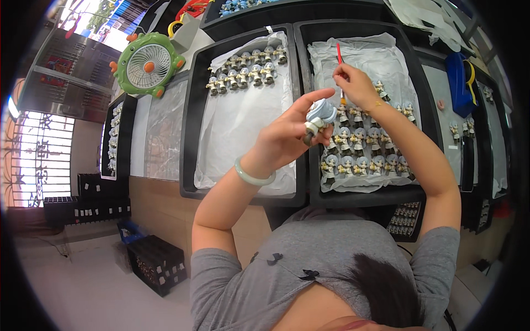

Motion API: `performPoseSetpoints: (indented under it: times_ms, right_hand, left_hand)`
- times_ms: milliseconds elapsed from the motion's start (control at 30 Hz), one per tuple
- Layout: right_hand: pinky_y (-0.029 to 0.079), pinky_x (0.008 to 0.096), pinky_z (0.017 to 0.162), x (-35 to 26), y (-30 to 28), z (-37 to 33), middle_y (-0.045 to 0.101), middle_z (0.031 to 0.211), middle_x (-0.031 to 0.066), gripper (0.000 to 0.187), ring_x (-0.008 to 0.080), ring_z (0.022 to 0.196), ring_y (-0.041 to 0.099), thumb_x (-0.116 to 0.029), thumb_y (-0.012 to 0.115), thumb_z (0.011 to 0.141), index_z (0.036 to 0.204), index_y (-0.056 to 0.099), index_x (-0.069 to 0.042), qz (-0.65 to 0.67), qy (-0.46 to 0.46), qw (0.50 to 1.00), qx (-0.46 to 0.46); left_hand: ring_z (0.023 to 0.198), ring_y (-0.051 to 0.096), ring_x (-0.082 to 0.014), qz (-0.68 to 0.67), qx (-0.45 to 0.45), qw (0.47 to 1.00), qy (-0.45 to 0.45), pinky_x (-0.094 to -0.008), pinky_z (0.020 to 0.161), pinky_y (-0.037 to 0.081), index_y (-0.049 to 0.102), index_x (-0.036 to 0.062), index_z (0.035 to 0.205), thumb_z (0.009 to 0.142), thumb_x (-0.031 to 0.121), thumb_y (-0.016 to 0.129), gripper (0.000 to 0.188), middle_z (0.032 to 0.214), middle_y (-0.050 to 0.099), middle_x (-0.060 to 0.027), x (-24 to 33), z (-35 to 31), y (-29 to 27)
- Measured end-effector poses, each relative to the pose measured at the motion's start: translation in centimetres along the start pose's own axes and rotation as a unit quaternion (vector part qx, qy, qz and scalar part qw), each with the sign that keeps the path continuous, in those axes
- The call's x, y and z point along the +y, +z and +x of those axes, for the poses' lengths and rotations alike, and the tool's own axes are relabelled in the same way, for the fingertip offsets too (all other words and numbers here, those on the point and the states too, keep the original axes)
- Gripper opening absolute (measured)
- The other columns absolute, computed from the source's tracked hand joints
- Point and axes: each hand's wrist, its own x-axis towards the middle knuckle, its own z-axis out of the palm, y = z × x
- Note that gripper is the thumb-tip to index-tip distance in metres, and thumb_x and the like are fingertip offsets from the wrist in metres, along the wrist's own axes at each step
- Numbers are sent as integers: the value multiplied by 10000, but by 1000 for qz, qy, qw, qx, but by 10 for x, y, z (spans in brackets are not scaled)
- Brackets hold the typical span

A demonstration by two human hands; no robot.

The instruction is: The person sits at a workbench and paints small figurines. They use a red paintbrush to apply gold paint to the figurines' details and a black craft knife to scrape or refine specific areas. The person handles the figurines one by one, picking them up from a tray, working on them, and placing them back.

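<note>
Pinched in my left hand (pixel 279 135), a small figurine (pixel 322 112) with pale blue-grey hair is tilted on its side above the gap between two black trays. My right hand (pixel 356 87) grips a thin paintbrush (pixel 339 53), its red handle pointing up and away and its tip down close to the held figurine. Whether the tip touches the figurine I cannot tell. Below my right hand, the right tray (pixel 313 185) is lined with white paper and carries several rows of similar figurines (pixel 361 164). The left tray (pixel 190 118) has two rows of figurines (pixel 243 78) at its far end.
A green animal-shaped fan (pixel 148 65) stands at the far left. At the right is a blue tape dispenser (pixel 460 83), with a few loose figurines (pixel 455 131) nearby. Another tray with blue parts (pixel 248 6) lies at the back. Black crates (pixel 156 263) sit on the floor at left.
</note>
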Motion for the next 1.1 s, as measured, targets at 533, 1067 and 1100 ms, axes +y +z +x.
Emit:
performPoseSetpoints:
  times_ms: [533,1067,1100]
  right_hand:
    - [354,144,495,-69,-75,-85,524,742,12,122,17,592,461,-103,468,882,985,467,-38,415,23,905,88]
    - [397,244,595,-71,-82,-95,460,668,42,348,114,614,466,-260,313,938,899,511,23,333,-89,936,72]
    - [398,245,595,-70,-82,-96,464,671,46,355,114,614,468,-263,312,937,895,513,27,332,-96,936,68]
  left_hand:
    - [923,462,-188,108,52,992,-46,-275,756,416,141,37,1360,571,47,609,917,1274,324,-126,-5,-4,16]
    - [1024,415,-150,439,8,889,130,-233,729,363,229,77,1172,589,-63,644,728,1199,372,-82,-34,0,-4]
    - [1028,414,-152,449,9,885,124,-236,741,366,231,74,1171,590,-66,642,726,1198,371,-84,-34,0,-3]
